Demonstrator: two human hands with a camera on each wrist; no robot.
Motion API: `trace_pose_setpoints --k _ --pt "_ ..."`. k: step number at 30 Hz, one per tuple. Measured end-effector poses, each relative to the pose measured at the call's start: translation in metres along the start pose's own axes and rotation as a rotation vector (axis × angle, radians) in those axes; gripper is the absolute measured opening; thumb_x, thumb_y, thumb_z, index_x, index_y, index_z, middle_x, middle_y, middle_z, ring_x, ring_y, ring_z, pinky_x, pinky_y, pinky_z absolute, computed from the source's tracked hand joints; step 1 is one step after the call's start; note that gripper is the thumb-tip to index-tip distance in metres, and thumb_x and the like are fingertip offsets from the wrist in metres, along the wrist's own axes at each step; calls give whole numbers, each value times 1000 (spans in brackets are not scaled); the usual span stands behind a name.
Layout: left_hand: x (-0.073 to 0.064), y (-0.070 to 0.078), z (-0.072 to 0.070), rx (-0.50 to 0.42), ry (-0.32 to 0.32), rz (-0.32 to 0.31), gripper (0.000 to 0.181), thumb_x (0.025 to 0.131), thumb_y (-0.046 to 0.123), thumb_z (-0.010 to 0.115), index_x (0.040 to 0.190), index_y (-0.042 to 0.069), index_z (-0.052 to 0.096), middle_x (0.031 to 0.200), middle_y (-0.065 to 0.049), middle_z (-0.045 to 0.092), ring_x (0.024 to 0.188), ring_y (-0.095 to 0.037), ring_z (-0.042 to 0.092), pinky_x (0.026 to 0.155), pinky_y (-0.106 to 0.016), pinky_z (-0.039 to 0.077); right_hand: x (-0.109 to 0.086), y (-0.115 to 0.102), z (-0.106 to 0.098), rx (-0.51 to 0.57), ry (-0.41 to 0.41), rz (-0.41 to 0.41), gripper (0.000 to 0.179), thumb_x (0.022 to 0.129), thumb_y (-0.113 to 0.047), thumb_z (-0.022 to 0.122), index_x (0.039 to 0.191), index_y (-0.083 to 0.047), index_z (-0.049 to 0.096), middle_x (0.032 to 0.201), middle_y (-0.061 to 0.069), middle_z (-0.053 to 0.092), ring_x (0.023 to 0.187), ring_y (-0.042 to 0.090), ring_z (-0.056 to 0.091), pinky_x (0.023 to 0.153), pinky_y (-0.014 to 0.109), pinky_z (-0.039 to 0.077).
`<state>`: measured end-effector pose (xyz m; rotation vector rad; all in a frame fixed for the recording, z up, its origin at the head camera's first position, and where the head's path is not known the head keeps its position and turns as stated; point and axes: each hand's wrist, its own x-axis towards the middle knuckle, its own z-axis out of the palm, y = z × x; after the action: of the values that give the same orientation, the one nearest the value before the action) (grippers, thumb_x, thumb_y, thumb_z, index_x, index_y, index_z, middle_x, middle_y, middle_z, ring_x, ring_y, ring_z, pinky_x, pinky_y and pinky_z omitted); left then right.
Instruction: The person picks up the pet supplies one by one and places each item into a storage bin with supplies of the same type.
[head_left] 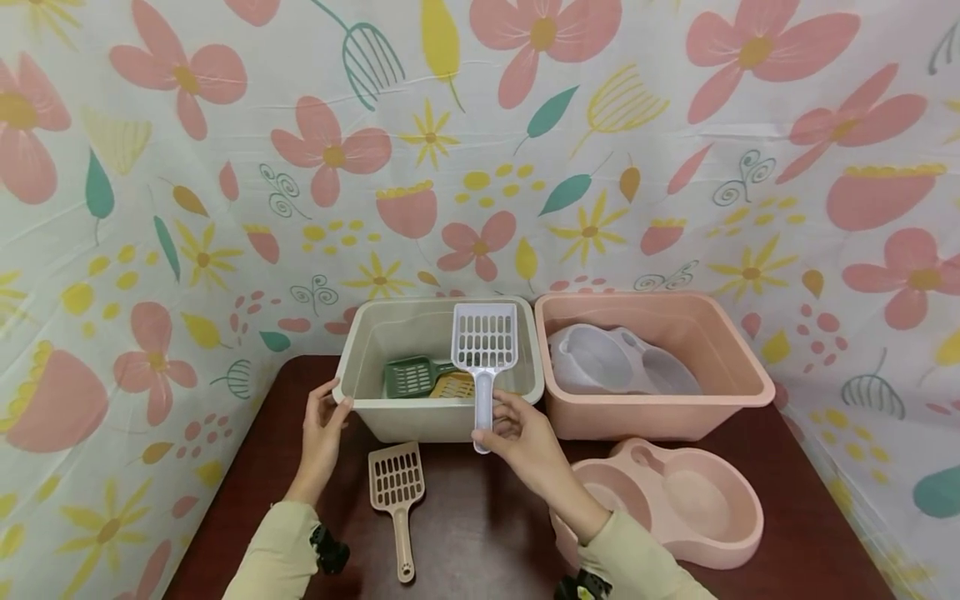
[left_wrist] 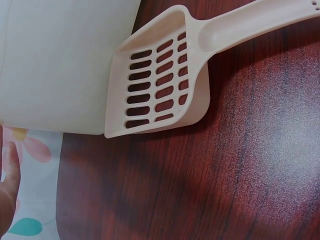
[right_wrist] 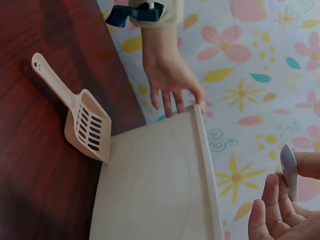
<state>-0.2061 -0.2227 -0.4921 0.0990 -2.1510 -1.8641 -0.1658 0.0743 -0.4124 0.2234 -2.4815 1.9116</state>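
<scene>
In the head view my right hand (head_left: 525, 433) pinches the handle of a pale lavender litter scoop (head_left: 485, 337), thumb in front. The scoop stands upright, slotted head up, before the grey litter box (head_left: 450, 421). At that box's front left corner is my left hand (head_left: 324, 437), its fingertips right at the rim; the right wrist view shows its fingers (right_wrist: 167, 97) fairly straight. Inside the box lie a dark green scoop (head_left: 411, 377) and a yellow scoop (head_left: 455, 386). A beige scoop (head_left: 397, 483) lies on the table against the box's front, between my forearms.
To the right stands a pink litter box (head_left: 652, 415) holding a lavender double bowl (head_left: 637, 358). A pink double bowl (head_left: 705, 500) lies before it, partly under my right forearm. Behind the dark red table (head_left: 465, 533) hangs a flowered cloth (head_left: 480, 167).
</scene>
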Motion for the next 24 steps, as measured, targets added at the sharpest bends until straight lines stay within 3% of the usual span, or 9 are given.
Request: trace_pose_setpoints --k 4,10,16,24 --pt "5 -10 0 -19 4 -1 44 95 13 53 136 6 39 117 -17 50 94 -8 50 73 -20 42 6 2 -1 -22 3 5 59 76 -10 77 128 -1 52 95 7 64 81 17 58 71 30 47" --pt "10 -28 -1 -6 18 -6 43 95 19 55 135 15 41 118 -9 51 98 -11 50 75 -22 42 15 3 -5 -14 4 8 61 75 -8 77 130 -1 50 94 9 63 79 17 58 67 29 47" --pt "11 -30 1 -2 25 17 42 94 21 55 134 15 41 114 -7 52 99 -13 50 76 -27 43 24 3 -10 -34 3 13 64 76 -8 76 132 -1 48 97 10 64 79 19 59 63 27 47" --pt "11 -30 -1 -16 26 19 42 94 19 55 134 14 42 113 -7 52 97 -10 51 73 -22 43 37 7 -14 -55 -1 0 62 77 -10 76 131 2 49 98 12 64 81 19 58 66 25 46"
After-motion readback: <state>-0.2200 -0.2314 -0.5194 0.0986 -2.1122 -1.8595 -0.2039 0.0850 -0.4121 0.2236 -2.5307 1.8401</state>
